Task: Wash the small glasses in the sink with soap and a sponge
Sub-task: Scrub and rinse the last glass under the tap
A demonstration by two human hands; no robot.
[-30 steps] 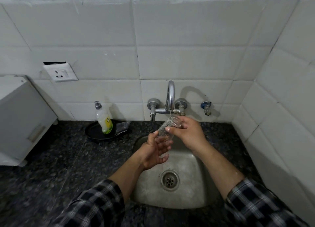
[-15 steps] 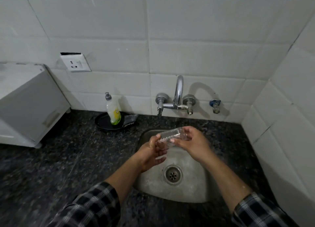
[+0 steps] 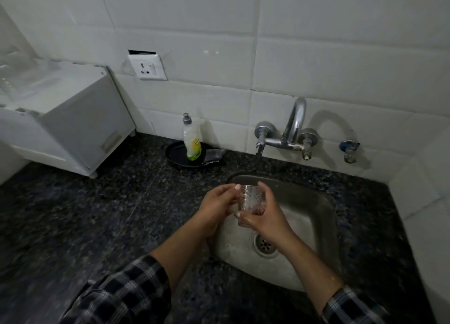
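Head camera shows a small glass [image 3: 252,198] upright above the sink [image 3: 316,202], left grip [image 3: 216,204] curled round its left side, right grip [image 3: 267,216] wrapping its base.

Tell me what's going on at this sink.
A person holds a small glass over the sink. The right hand wraps it from below, and the left hand grips its side. The soap bottle stands untouched on a black dish left of the tap.
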